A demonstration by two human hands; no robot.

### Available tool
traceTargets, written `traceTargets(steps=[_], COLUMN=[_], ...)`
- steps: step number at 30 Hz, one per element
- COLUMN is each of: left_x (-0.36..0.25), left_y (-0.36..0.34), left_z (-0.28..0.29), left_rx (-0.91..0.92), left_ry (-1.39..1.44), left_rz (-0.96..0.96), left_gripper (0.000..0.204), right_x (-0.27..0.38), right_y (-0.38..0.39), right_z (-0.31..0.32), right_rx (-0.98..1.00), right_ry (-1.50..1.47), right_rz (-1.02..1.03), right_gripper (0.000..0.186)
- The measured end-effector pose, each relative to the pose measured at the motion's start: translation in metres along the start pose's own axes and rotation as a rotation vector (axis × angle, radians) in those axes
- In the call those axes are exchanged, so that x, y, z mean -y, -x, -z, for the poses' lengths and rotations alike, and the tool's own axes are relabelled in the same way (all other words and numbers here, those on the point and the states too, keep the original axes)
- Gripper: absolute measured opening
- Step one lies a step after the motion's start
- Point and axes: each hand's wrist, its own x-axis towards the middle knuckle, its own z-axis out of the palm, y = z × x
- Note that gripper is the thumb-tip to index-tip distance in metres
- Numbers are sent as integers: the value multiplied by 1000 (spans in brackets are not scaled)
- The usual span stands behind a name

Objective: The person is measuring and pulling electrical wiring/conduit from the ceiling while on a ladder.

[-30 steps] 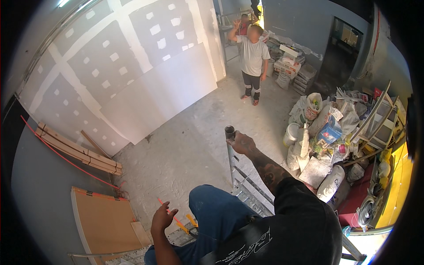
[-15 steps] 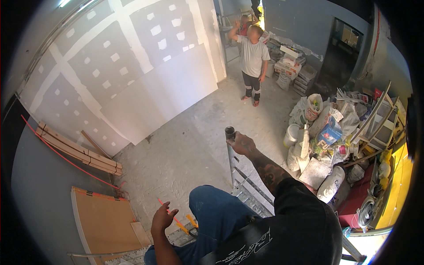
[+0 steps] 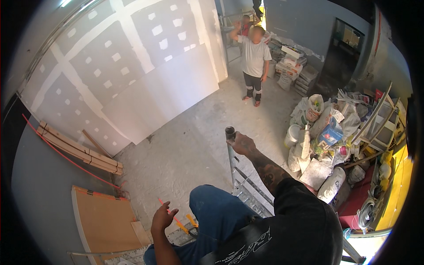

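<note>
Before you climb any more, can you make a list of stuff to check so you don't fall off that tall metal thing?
1. Right hand gripping the top of the metal post: ok, the fingers wrap it.
2. Left hand holding something: not ok, it is open in the air, touching nothing.
3. Feet firmly placed on the scaffold frame: cannot tell, the legs hide them.
4. Floor below kept free of people: ok for now, the person in the grey shirt stands well away, near the far wall.
5. Landing side free of clutter: not ok, bags and buckets are piled at the right.
</note>
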Motion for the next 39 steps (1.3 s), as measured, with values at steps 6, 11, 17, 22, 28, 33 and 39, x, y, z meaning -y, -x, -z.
traceTargets(steps=[6, 11, 17, 22, 28, 33, 39], left_x=[0, 4, 2, 4, 1, -1, -3], left_y=[2, 3, 4, 3, 0, -2, -5], left_z=[2, 3, 7, 4, 2, 2, 5], left_rx=[-14, -33, -17, -11, 8, 13, -17], left_ry=[29, 2, -7, 1, 13, 12, -11], left_rz=[5, -16, 7, 6, -3, -7, -6], left_gripper=[68, 69, 70, 70, 70, 69, 68], right_x=[3, 3, 2, -5, -5, 2, 3], right_y=[3, -2, 0, -5, -6, -2, -2], right_z=[5, -4, -1, -7, -7, -3, -4], right_rx=[16, 6, -5, -13, -9, 16, -2], right_ry=[39, 13, 8, -6, -18, -30, -20], right_rz=[-31, -24, -17, -20, -21, -15, -13], right_gripper=[54, 55, 52, 52, 51, 53, 54])
